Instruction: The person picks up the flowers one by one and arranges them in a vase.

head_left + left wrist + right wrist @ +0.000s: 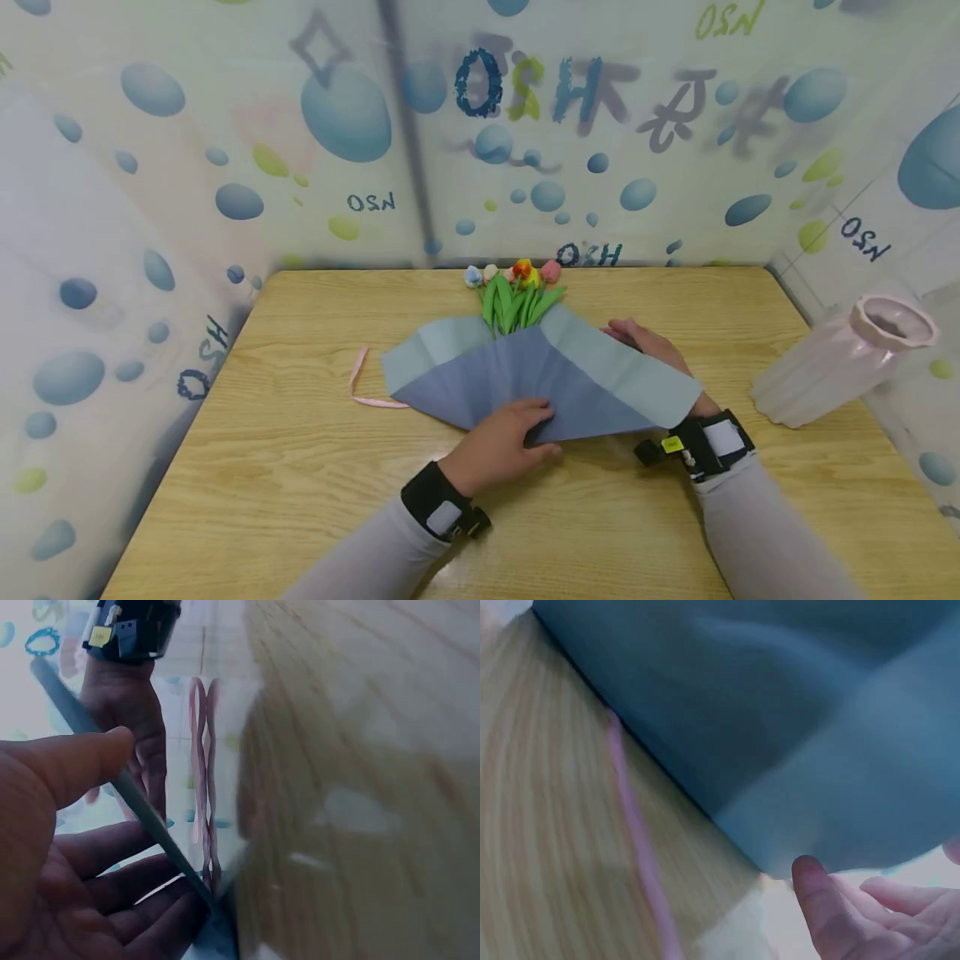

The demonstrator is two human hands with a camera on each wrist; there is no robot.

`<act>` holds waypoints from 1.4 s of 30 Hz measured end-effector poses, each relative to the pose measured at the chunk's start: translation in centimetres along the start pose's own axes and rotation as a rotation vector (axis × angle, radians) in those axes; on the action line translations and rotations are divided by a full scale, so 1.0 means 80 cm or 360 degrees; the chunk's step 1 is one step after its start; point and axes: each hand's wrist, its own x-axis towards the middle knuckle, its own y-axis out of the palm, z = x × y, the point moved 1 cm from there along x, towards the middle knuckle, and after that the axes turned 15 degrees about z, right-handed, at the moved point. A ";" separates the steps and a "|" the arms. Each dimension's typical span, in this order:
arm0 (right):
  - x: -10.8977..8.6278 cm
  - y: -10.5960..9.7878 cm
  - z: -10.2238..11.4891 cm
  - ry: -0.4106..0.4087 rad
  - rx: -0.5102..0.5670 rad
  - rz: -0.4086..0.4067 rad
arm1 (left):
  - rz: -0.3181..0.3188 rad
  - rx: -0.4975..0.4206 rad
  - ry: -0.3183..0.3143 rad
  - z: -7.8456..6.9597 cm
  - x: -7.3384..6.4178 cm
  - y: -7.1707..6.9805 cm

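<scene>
A sheet of blue-grey wrapping paper (480, 375) with paler folded flaps lies around a bunch of artificial tulips (517, 304). Only the coloured heads and green leaves show above the paper; the stems are hidden. My left hand (506, 442) rests at the paper's lower edge, fingers over it. In the left wrist view, the edge passes between its thumb (90, 761) and spread fingers. Behind the raised right flap is my right hand (660, 346), partly covered, its fingers extended past the far edge. The right wrist view shows its thumb (814, 881) by the paper's border.
A pink ribbon (358, 379) sticks out from under the paper's left side onto the wooden table (300, 500). To the right stands a pale pink glossy vase (832, 367). A patterned curtain (645, 50) hangs behind the table.
</scene>
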 end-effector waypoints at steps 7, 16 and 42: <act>-0.017 -0.043 -0.007 0.0155 0.0061 -0.0139 | 0.0030 0.0140 -0.0008 -0.003 -0.001 0.002; -0.051 -0.034 0.039 0.0061 -0.0636 -0.0022 | 0.0023 0.0183 0.0028 -0.005 0.001 0.000; -0.011 0.092 -0.022 0.0125 -0.1799 0.0528 | -0.0062 0.0157 -0.0339 0.058 -0.027 -0.045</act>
